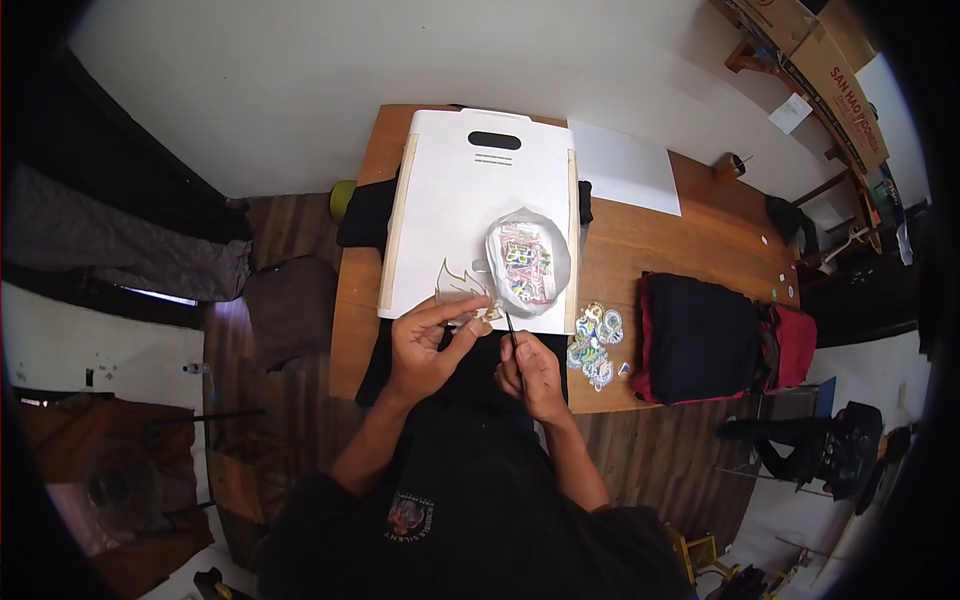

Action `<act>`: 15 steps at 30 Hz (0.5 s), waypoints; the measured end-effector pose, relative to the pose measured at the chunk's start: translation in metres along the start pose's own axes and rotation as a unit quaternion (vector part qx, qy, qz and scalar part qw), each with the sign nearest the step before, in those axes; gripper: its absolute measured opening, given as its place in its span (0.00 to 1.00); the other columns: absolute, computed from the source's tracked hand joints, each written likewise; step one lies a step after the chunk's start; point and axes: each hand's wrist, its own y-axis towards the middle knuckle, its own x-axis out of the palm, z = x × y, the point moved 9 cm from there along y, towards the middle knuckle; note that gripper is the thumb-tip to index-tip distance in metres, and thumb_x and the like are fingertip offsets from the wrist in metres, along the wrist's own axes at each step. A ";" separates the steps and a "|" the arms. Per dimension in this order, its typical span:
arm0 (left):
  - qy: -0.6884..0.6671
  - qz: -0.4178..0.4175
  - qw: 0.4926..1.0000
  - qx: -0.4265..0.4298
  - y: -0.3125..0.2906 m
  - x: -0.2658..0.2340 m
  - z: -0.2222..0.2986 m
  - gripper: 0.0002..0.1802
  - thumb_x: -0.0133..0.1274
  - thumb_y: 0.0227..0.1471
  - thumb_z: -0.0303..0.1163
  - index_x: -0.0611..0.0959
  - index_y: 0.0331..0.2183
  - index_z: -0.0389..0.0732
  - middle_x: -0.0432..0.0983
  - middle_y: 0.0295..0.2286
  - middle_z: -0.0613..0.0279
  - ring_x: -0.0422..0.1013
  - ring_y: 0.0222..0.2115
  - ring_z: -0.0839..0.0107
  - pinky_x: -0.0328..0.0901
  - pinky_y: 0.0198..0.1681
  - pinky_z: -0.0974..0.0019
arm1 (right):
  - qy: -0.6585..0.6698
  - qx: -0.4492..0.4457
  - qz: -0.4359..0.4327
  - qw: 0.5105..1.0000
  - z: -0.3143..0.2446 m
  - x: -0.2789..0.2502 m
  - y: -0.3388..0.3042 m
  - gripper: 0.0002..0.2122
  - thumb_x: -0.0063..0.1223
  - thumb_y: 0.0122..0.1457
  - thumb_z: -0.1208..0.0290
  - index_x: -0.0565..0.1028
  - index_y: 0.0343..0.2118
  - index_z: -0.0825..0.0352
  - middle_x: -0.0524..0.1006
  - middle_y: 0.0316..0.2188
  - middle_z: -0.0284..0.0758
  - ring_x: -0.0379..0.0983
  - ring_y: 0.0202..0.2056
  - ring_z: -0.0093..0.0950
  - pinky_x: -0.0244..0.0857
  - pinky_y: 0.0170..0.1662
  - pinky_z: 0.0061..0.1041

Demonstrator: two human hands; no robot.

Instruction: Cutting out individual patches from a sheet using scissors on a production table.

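My left hand is at the near edge of a white board, thumb and fingers pinched on a small pale and brown cut-out piece. Just beyond those fingers shows a flame-shaped cut-out with a brown outline; whether it joins the pinched piece, I cannot tell. My right hand is closed round a slim dark pointed tool, its tip close to the left fingertips. A white bag with its rim rolled down stands on the board, holding many small colourful printed pieces.
Loose round stickers lie on the wooden table right of the board. Beyond them sits a black and red folded cloth or bag. A white sheet and a brown cup are farther back. Cardboard boxes rest on a shelf.
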 end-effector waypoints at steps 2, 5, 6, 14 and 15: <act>-0.003 0.007 1.000 0.002 0.000 0.000 0.001 0.16 0.54 0.51 0.14 0.80 0.44 0.26 0.76 0.42 0.50 0.73 0.43 0.69 0.68 0.47 0.71 | -0.007 0.002 -0.003 1.000 0.001 -0.001 -0.001 0.16 0.34 0.70 0.59 0.65 0.35 0.69 0.55 0.13 0.23 0.46 0.12 0.13 0.44 0.17 0.16; -0.005 0.006 1.000 -0.001 0.000 0.000 -0.002 0.16 0.54 0.51 0.14 0.80 0.44 0.27 0.76 0.42 0.50 0.73 0.43 0.69 0.68 0.48 0.71 | -0.022 0.009 -0.008 1.000 0.001 0.001 -0.002 0.16 0.35 0.70 0.58 0.65 0.35 0.68 0.54 0.12 0.23 0.45 0.12 0.14 0.43 0.17 0.16; -0.005 0.007 1.000 -0.002 0.000 0.001 -0.002 0.16 0.54 0.51 0.14 0.80 0.44 0.27 0.76 0.42 0.50 0.73 0.43 0.69 0.68 0.48 0.71 | -0.030 0.014 -0.010 0.999 0.002 0.002 -0.003 0.17 0.35 0.69 0.57 0.65 0.34 0.68 0.53 0.12 0.23 0.45 0.12 0.14 0.43 0.17 0.17; 0.024 -0.009 1.000 0.016 0.000 0.006 0.003 0.16 0.53 0.52 0.14 0.80 0.44 0.27 0.76 0.42 0.51 0.73 0.42 0.71 0.69 0.46 0.72 | -0.048 0.015 -0.031 0.998 0.004 0.005 -0.005 0.18 0.36 0.69 0.55 0.65 0.34 0.69 0.53 0.13 0.23 0.44 0.13 0.14 0.42 0.17 0.17; 0.024 -0.008 1.000 0.015 0.000 0.006 0.003 0.16 0.53 0.52 0.14 0.80 0.44 0.27 0.76 0.42 0.51 0.73 0.42 0.71 0.69 0.46 0.72 | -0.050 0.017 -0.029 0.998 0.004 0.004 -0.006 0.18 0.36 0.69 0.55 0.65 0.34 0.69 0.54 0.13 0.23 0.44 0.13 0.14 0.42 0.17 0.17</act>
